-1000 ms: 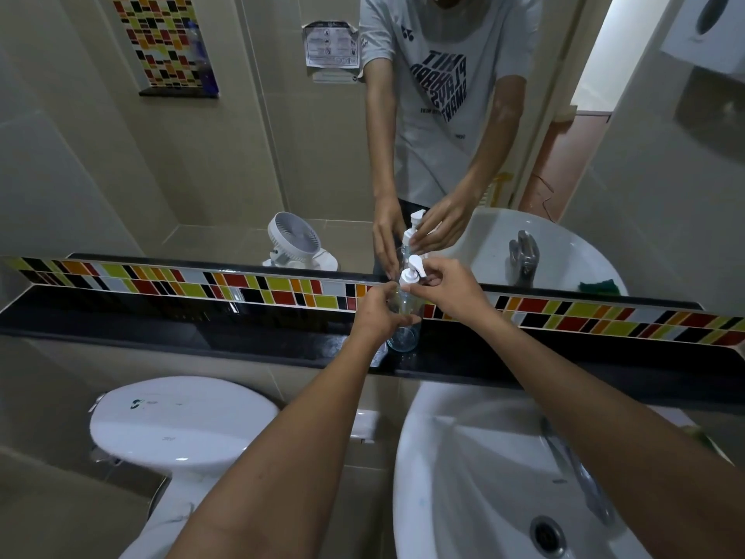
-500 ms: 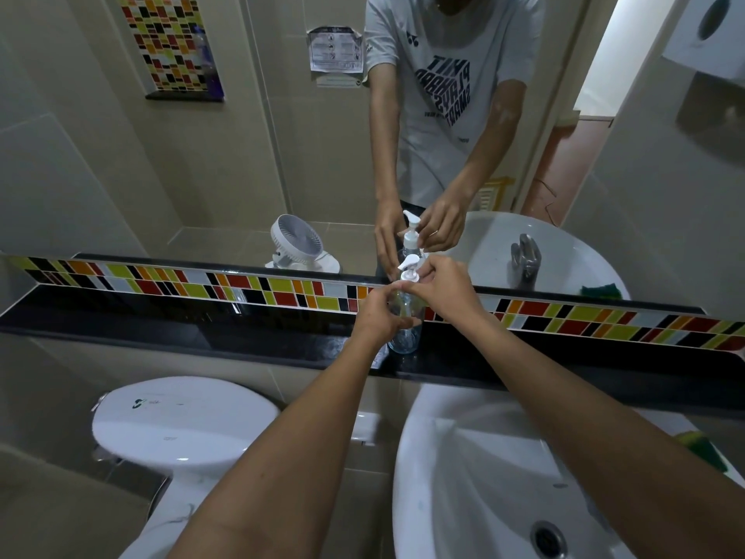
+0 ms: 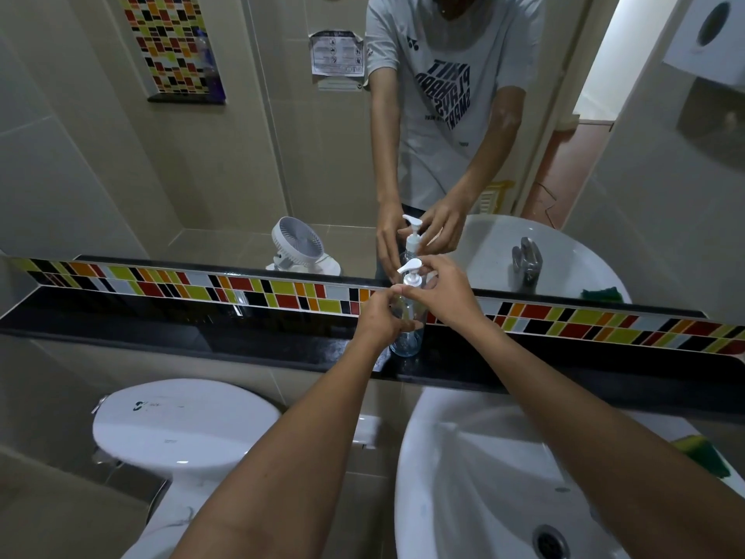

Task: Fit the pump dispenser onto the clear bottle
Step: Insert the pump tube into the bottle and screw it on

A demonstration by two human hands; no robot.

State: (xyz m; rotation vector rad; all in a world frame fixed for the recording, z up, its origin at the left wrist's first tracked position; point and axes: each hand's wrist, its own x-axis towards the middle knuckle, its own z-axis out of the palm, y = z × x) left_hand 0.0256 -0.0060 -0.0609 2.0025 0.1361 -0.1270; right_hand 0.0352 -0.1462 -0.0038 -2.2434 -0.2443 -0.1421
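Observation:
The clear bottle (image 3: 406, 341) stands upright on the black ledge (image 3: 201, 336) below the mirror. My left hand (image 3: 381, 318) wraps around its body from the left. The white pump dispenser (image 3: 411, 273) sits on the bottle's neck, nozzle pointing left. My right hand (image 3: 445, 296) holds the pump's collar with its fingertips from the right. The bottle's middle is hidden behind my fingers. The mirror repeats the bottle, the pump and both hands.
A white sink (image 3: 504, 490) lies below the ledge on the right, with a green sponge (image 3: 703, 455) on its rim. A white toilet tank (image 3: 181, 423) stands at lower left. A strip of coloured tiles (image 3: 242, 288) runs behind the ledge. The mirror reflects a small white fan (image 3: 298, 246).
The pump's nozzle has turned from pointing right to pointing left, and the pump stands straighter on the neck. My left hand has kept its hold on the bottle.

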